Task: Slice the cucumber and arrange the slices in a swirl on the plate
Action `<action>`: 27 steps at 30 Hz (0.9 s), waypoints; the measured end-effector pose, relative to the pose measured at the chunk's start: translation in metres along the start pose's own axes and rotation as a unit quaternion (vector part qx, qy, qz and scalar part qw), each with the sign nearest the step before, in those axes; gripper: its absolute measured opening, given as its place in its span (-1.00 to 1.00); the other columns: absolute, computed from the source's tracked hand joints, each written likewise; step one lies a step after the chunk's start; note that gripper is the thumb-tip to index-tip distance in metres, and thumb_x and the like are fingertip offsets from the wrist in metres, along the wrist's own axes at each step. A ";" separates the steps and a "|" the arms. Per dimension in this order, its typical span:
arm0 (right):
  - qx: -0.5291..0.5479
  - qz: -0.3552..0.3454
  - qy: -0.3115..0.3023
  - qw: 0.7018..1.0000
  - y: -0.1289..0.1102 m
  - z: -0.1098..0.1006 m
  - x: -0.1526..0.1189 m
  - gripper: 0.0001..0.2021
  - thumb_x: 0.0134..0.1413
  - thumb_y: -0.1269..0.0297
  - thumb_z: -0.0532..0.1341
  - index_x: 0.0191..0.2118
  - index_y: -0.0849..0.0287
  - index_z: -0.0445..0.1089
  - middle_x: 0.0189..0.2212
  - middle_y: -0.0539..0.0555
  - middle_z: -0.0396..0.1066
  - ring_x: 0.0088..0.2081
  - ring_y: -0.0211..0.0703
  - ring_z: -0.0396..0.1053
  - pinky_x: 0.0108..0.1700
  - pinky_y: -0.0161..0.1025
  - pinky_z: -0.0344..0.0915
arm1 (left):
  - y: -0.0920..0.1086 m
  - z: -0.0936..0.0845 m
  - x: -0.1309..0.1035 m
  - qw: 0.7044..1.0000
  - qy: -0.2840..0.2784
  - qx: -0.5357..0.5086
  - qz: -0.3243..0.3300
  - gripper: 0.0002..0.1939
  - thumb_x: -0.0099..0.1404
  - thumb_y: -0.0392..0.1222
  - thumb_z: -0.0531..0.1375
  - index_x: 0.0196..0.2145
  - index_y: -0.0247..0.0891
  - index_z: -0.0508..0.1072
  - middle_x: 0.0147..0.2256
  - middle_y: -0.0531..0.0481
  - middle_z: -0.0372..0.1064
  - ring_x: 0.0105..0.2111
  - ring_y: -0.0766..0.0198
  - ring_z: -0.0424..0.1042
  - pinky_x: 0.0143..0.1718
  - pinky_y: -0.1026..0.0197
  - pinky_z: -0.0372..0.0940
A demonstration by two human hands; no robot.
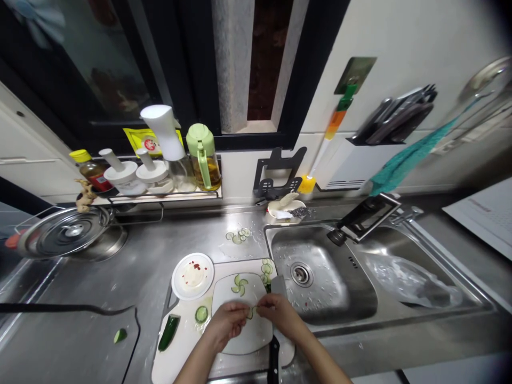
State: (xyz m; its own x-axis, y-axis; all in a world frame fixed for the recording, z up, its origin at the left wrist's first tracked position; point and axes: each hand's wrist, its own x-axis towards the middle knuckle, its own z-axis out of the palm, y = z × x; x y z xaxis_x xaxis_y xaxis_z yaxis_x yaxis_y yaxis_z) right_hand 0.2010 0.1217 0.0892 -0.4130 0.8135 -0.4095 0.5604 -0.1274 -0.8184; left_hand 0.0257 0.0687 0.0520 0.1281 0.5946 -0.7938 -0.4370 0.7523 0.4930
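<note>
My left hand (231, 324) and my right hand (279, 313) meet above a white plate (230, 345), fingers pinched on a thin cucumber slice (250, 313) between them. Farther up the plate, several cucumber pieces (239, 285) form a pinwheel. The plate rests on a light cutting board (184, 341). To the left on the board are a thick cucumber round (201, 314) and a cucumber chunk (168, 332). A small white dish (193, 276) with red bits sits at the board's upper left. Several cucumber slices (267, 266) lie at its upper right. Partly beneath my right hand is a knife (274, 352).
More cucumber slices (239, 236) lie on the steel counter behind the board. A cucumber end (120, 335) is at the left. The sink (324, 277) adjoins the board on the right. Behind stand seasoning jars (153, 175), an oil jug (204, 160) and a lidded pot (72, 232).
</note>
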 end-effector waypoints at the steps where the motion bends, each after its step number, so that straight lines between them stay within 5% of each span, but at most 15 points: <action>1: -0.010 0.006 0.006 1.000 0.003 0.000 0.002 -0.84 -0.09 0.24 0.17 -0.49 0.19 0.44 -0.54 -0.01 0.41 -0.44 -0.23 0.29 -0.40 -0.32 0.15 | 0.000 0.001 0.002 0.999 0.013 0.031 0.020 -0.71 -0.16 -0.20 0.41 -0.45 -0.32 0.46 -0.62 0.10 0.35 -0.64 0.47 0.26 -0.62 0.40 -0.05; 6: -0.105 0.028 0.035 0.993 0.013 -0.002 0.014 -0.84 -0.07 0.32 0.14 -0.57 0.18 0.39 -0.62 -0.04 0.31 -0.50 -0.25 0.23 -0.46 -0.32 0.07 | -0.006 0.010 0.012 0.971 0.070 0.186 0.130 -0.91 -0.03 -0.23 0.26 -0.54 -0.29 0.44 -0.68 0.14 0.30 -0.64 0.42 0.24 -0.58 0.35 0.00; 13: -0.289 0.063 0.054 0.954 0.006 -0.002 0.023 -0.83 -0.03 0.40 0.12 -0.46 0.17 0.47 -0.46 0.10 0.46 -0.29 -0.06 0.36 -0.31 -0.21 0.12 | -0.007 0.027 0.013 0.882 0.153 0.401 0.197 -0.89 0.08 -0.31 0.14 -0.52 -0.25 0.48 -0.56 0.08 0.40 -0.47 0.32 0.37 -0.40 0.31 0.13; 17: -0.363 0.073 0.061 0.927 0.000 0.002 0.023 -0.80 0.04 0.41 0.09 -0.38 0.16 0.48 -0.36 0.20 0.50 -0.11 0.10 0.34 -0.19 -0.09 0.15 | -0.005 0.033 0.011 0.853 0.157 0.456 0.201 -0.84 0.12 -0.34 0.11 -0.45 -0.25 0.50 -0.44 0.02 0.48 -0.38 0.28 0.41 -0.32 0.30 0.14; 27: -0.410 0.060 0.067 0.908 -0.003 0.003 0.021 -0.84 0.08 0.40 0.12 -0.27 0.18 0.44 -0.22 0.20 0.49 0.00 0.13 0.28 -0.16 -0.08 0.11 | -0.008 0.037 0.010 0.814 0.168 0.528 0.176 -0.85 0.21 -0.28 0.09 -0.35 -0.24 0.47 -0.32 -0.07 0.46 -0.25 0.21 0.41 -0.25 0.26 0.12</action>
State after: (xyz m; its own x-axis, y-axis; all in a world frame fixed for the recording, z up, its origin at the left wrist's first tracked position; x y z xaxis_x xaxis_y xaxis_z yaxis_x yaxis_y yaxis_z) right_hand 0.1884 0.1375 0.0822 -0.2537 0.8904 -0.3778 0.9641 0.2012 -0.1732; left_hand 0.0634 0.0794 0.0533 -0.1676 0.8485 -0.5020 0.6371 0.4818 0.6017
